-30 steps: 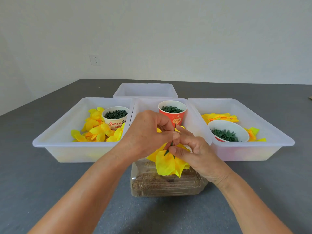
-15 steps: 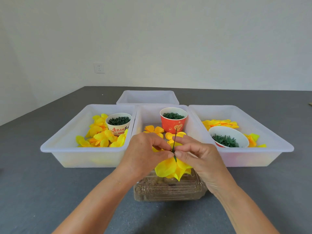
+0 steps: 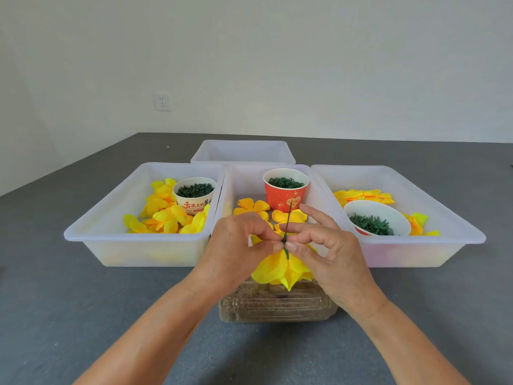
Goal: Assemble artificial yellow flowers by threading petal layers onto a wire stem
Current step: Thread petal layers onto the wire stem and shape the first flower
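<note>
A yellow flower (image 3: 280,269) hangs head down between my hands, its thin green wire stem (image 3: 288,222) pointing up. My left hand (image 3: 236,251) pinches the stem at the flower's base from the left. My right hand (image 3: 327,251) pinches the same spot from the right with thumb and forefinger, the other fingers spread. Loose yellow petal layers (image 3: 251,205) lie in the middle tray (image 3: 236,179) just behind my hands.
A red cup (image 3: 286,190) of green rings stands in the middle tray. The left tray (image 3: 111,215) holds yellow petals and a white cup (image 3: 195,194) of green parts. The right tray (image 3: 433,201) holds petals and a bowl (image 3: 376,220) of green leaves. A clear box (image 3: 274,304) lies under my hands.
Both hands with the flower sit lower in view and closer to me. The wire stem stands more upright and shows more above my fingers.
</note>
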The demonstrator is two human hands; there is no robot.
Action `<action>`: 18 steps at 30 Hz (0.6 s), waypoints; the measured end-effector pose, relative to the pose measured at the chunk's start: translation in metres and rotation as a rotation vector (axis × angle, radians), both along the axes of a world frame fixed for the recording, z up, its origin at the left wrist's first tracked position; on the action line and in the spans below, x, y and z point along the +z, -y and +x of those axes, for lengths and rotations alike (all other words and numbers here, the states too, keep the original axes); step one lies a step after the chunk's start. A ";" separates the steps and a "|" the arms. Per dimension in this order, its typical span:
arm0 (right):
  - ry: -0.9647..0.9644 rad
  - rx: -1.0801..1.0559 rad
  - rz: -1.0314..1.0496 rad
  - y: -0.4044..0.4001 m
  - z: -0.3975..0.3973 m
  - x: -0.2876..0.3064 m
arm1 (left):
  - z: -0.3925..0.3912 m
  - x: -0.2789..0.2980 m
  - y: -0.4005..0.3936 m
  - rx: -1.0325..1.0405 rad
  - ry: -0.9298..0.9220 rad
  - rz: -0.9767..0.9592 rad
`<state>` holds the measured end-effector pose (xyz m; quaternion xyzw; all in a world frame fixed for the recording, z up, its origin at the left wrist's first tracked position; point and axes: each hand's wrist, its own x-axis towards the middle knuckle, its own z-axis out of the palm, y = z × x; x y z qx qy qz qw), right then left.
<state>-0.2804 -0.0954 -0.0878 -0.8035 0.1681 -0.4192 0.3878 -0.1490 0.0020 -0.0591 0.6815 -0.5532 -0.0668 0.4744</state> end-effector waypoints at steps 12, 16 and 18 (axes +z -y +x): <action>0.041 0.036 0.007 -0.002 0.000 -0.004 | 0.004 -0.009 0.001 -0.067 -0.049 -0.034; 0.017 0.013 0.030 -0.003 0.001 -0.003 | 0.004 -0.008 0.002 -0.054 -0.022 -0.034; -0.022 -0.007 0.063 -0.003 0.000 0.001 | 0.004 -0.003 0.001 -0.054 -0.001 -0.014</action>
